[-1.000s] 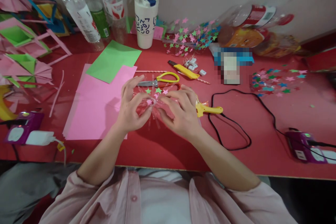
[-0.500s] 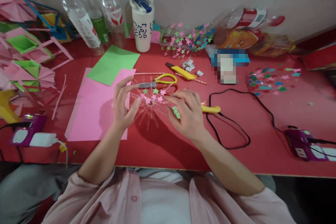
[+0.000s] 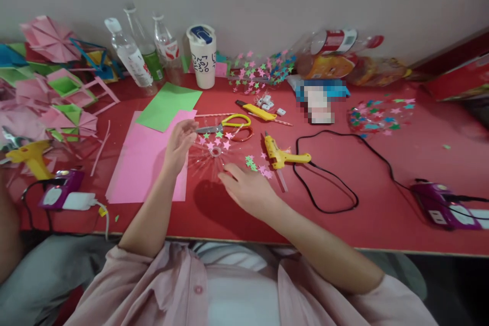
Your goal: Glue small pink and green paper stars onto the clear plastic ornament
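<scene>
A clear plastic bottle piece, cut into many thin strips, lies splayed on the table in front of me. Green and pink stars sit on strips along its far side. At its left edge, my left hand is raised with loosely curved fingers, holding nothing visible. My right hand reaches in from the right, fingertips beside the near strips with a small gap between them. Whether those fingertips touch a strip is hard to make out. Small piles of green stars and pink stars lie just beyond that hand.
Scissors and a yellow utility knife lie behind the strips. A yellow glue gun with a black cord is at right. Pink paper and green paper are at left. A white cup stands at the back.
My right hand has moved left and toward me, to the near side of the strips, uncovering the glue gun and star piles. My left hand stays at the left edge. The view has tilted up.
</scene>
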Motion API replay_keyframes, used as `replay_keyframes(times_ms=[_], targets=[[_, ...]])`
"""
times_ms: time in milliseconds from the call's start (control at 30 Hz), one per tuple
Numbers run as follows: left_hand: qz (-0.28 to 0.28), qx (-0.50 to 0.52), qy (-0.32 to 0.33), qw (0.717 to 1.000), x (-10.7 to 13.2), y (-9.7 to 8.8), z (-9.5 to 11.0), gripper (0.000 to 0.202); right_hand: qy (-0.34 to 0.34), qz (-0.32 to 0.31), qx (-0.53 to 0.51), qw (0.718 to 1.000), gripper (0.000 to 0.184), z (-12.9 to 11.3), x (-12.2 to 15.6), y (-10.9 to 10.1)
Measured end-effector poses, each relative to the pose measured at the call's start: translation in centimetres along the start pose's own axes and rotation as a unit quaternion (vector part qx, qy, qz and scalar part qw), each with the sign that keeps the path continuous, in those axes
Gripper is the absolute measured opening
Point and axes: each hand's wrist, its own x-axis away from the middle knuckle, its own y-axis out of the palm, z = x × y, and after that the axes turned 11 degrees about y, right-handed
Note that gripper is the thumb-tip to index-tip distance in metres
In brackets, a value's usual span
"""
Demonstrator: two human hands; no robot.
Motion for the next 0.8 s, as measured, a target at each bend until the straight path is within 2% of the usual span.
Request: replay_keyframes(times_ms=[200, 467, 600, 800], targets=[[0.012, -0.063, -0.046, 0.997, 0.2, -0.3, 1.2, 0.034, 0.030, 0.023, -0.007, 0.999, 0.018, 2.6, -0.4, -0.2], [-0.018, -0.099, -0.085, 0.991, 1.9, -0.7, 3.4, 0.026, 0.053, 0.053, -0.079, 0.994, 0.017, 4.9, -1.1, 0.2], [-0.030, -0.109, -0.113, 0.987, 2.9, -0.6, 4.5, 0.025, 0.064, 0.058, -0.115, 0.990, 0.019, 5.6, -2.6, 0.5], [-0.049, -0.120, -0.125, 0.984, 4.6, -0.1, 5.4, 0.021, 0.060, 0.048, -0.168, 0.983, 0.022, 6.3, -6.3, 1.1]])
